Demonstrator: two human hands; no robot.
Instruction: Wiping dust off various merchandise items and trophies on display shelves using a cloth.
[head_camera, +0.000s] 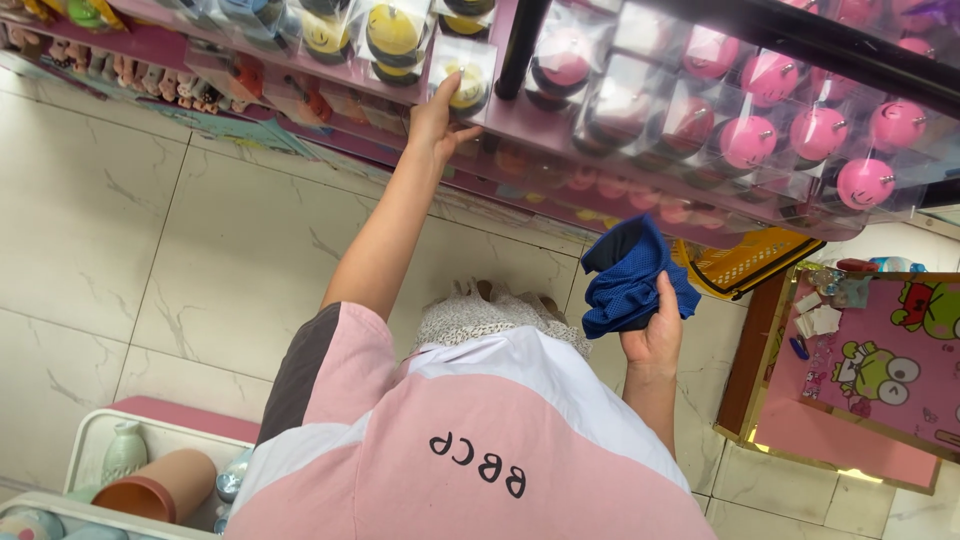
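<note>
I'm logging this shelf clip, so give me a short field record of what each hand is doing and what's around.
left hand: raised to the pink shelf, fingers touching a clear packet with a yellow round toy
right hand: holds a bunched blue cloth
shelf stock: yellow toys at left, pink round toys at right, all in clear packs
floor: pale marble-look tiles

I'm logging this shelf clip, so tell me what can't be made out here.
Head view only:
- Left hand: fingertips hidden behind the clear packet; grip uncertain.
- Blue cloth: full shape unclear, bunched in the right hand.
- Pink balls: blurred by glare.
- Terracotta pot: cut off by white rim.
</note>
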